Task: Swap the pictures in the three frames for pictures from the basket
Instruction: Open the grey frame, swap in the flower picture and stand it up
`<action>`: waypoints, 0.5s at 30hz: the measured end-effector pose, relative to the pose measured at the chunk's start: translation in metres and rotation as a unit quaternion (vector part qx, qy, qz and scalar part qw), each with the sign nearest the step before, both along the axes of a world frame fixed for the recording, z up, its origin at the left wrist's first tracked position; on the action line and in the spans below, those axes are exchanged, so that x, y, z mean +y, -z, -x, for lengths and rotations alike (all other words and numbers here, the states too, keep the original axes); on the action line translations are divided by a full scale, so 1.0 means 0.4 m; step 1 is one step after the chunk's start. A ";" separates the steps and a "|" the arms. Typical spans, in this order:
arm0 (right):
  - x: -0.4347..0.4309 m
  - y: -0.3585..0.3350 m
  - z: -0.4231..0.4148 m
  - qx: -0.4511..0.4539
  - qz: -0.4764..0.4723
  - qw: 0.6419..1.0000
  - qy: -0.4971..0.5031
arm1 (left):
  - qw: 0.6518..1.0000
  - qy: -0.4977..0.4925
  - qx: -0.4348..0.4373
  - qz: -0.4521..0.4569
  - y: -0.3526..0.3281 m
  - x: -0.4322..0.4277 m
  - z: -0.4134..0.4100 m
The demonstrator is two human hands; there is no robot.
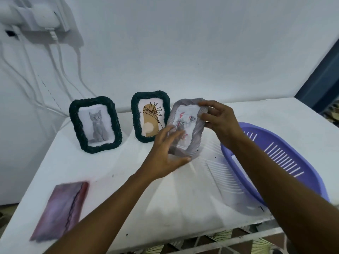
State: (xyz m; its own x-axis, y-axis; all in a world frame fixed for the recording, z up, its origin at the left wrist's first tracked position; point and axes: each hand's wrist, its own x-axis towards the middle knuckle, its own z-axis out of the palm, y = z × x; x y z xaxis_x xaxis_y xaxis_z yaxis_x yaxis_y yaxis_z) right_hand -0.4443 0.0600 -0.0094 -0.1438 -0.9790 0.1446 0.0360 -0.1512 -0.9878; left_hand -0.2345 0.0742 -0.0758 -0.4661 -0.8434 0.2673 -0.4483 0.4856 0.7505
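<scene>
A glossy purple-pink picture (pixel 60 210) lies flat at the white table's (pixel 113 173) near left; behind it two dark braided, round-cornered frames stand, one holding a grey kitten (pixel 95 124), one a line-drawn plant (pixel 150 119); the left hand (pixel 166 154) and right hand (pixel 219 121) clamp a blurred grey braided frame (pixel 187 128) above the table; a slotted lilac plastic basket (pixel 286 162) sits right.

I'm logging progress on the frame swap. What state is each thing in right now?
Cat frame: upright on the table, picture in.
Plant frame: upright, picture in.
Grey frame: held off the table, tilted, blurred, picture in.
Left hand: gripping the grey frame's lower edge.
Right hand: gripping its upper right edge.
Basket: on the table at right, contents hidden.
Loose picture: lying flat near the front left.
</scene>
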 end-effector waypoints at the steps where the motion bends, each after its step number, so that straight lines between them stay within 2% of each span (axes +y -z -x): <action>1: 0.014 -0.001 -0.026 0.012 -0.003 1.000 -0.002 | 1.000 0.011 -0.011 0.017 0.001 0.023 -0.016; 6: 0.095 -0.016 -0.145 0.099 -0.003 0.994 -0.048 | 0.988 0.018 -0.117 0.104 -0.006 0.142 -0.097; 8: 0.121 -0.022 -0.183 0.110 -0.009 0.991 -0.076 | 0.984 0.007 -0.127 0.122 -0.004 0.178 -0.136; 12: 0.157 -0.013 -0.230 0.090 -0.011 0.986 -0.137 | 0.995 -0.025 -0.048 0.084 0.005 0.239 -0.211; 14: 0.171 0.021 -0.235 0.144 0.002 0.983 -0.117 | 0.997 -0.047 0.044 0.033 0.013 0.261 -0.240; 15: 0.178 0.048 -0.232 0.209 0.012 0.973 -0.100 | 0.994 -0.060 0.089 -0.008 0.018 0.273 -0.253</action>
